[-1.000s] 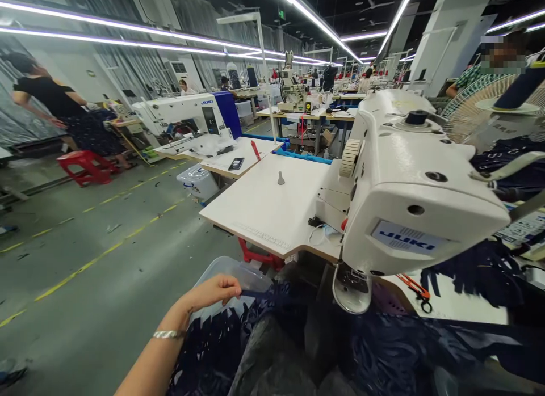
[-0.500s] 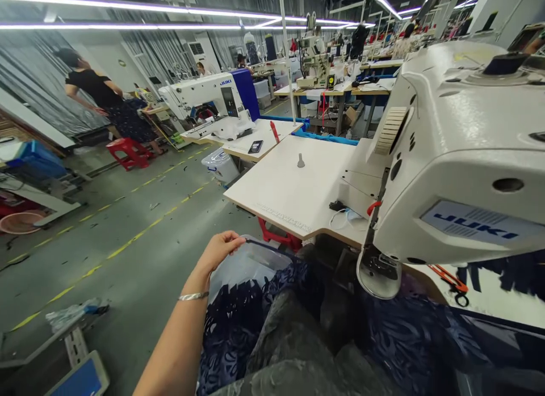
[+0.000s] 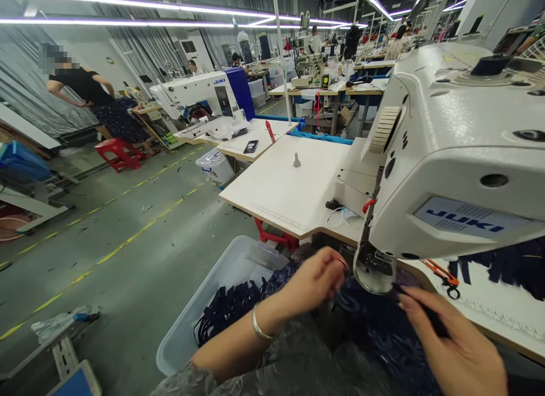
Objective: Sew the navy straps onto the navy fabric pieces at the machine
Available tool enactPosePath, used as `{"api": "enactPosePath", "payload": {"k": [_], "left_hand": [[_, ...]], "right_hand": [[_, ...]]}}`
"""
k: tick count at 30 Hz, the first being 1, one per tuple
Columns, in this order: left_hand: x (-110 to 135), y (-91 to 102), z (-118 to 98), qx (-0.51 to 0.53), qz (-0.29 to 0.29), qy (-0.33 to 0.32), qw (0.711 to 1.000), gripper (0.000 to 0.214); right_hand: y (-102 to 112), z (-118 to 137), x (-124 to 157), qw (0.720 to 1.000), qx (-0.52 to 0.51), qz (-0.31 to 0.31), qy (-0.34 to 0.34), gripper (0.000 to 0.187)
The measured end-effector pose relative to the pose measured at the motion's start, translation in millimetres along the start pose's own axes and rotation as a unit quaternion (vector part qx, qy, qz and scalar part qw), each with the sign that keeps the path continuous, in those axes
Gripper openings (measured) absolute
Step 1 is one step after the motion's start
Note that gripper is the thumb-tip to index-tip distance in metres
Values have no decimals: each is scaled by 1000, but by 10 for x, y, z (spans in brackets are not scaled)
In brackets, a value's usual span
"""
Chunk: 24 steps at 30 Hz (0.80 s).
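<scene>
My left hand [image 3: 317, 277], with a silver bracelet at the wrist, is closed in a pinch just left of the needle area of the white sewing machine [image 3: 451, 175]. Whatever its fingertips hold, if anything, I cannot make out. My right hand [image 3: 455, 339] is closed on a dark navy fabric piece [image 3: 395, 328], thumb towards the machine's needle guard. The fabric has a cut or looped pattern and hangs over my lap. On the left, a clear plastic bin [image 3: 183, 322] holds navy strips [image 3: 227, 305].
Beside the machine extends a white tabletop [image 3: 276, 180] with a small grey peg [image 3: 297, 160]. Orange-handled snips [image 3: 440, 274] and more navy strips [image 3: 502, 271] lie on the right. A red stool [image 3: 276, 237] stands under the table. Another person [image 3: 80, 84] stands at far left.
My left hand has left the bin's rim and moved right to the machine. My right hand has come into view holding navy fabric. More of the bin now shows.
</scene>
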State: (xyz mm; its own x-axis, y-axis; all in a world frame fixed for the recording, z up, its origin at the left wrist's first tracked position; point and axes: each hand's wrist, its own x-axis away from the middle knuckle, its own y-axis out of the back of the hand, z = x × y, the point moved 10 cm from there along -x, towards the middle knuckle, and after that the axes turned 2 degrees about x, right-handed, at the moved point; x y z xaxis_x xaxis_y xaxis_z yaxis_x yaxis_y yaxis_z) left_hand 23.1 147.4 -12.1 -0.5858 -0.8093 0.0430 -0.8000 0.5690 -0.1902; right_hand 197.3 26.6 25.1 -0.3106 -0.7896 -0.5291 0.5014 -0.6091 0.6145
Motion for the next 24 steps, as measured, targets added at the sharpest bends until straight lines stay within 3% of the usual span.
{"api": "enactPosePath", "payload": {"k": [3, 7, 9, 11, 13, 19, 24], "left_hand": [[42, -387, 75, -98, 59, 2, 993, 24], [74, -477, -17, -253, 69, -45, 964, 15], [114, -528, -147, -352, 74, -119, 925, 16], [179, -613, -241, -437, 85, -193, 875, 21], [220, -668, -262, -479, 93, -227, 843, 25], [193, -641, -221, -464, 83, -213, 856, 15], [288, -783, -184, -558, 146, -268, 772, 19]], "right_hand": [[-167, 400, -19, 992, 28, 19, 120, 22], [-191, 592, 54, 975, 83, 1, 206, 19], [-168, 625, 90, 967, 113, -16, 227, 16], [-157, 650, 111, 962, 128, -19, 242, 16], [-136, 664, 110, 962, 121, -19, 245, 20], [-68, 686, 74, 967, 98, -32, 231, 29], [-110, 615, 59, 974, 101, -21, 203, 27]]}}
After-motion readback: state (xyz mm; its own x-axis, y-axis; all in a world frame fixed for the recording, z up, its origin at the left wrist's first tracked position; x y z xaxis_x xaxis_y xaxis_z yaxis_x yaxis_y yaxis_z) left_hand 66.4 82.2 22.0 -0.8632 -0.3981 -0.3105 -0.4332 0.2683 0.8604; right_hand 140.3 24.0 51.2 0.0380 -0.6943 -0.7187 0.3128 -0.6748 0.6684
